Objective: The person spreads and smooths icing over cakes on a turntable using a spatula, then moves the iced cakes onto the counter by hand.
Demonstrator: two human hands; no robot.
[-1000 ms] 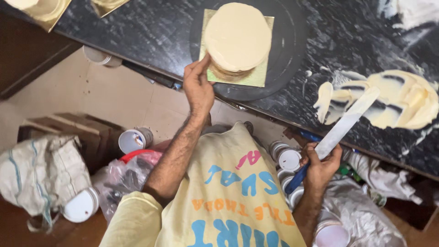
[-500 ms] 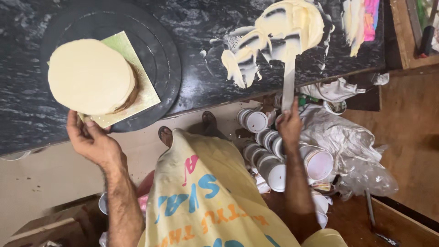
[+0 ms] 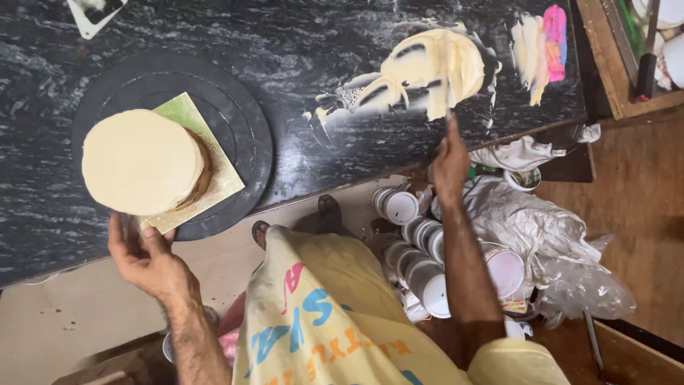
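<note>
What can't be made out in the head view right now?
- Spatula blade: the right hand grips a handle, but the blade is motion-blurred against the cream smear.
- Cake layers: seen from above, only a brown sliver shows at the right edge.
- Left hand contact: fingertips sit at the turntable rim; whether they touch the green board is unclear.
- Tubs under the counter: contents hidden by lids.

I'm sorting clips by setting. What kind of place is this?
Probably a small cake workshop: a frosted cake sits on a black turntable, cream is smeared on the dark stone counter, and tubs crowd the floor.
</note>
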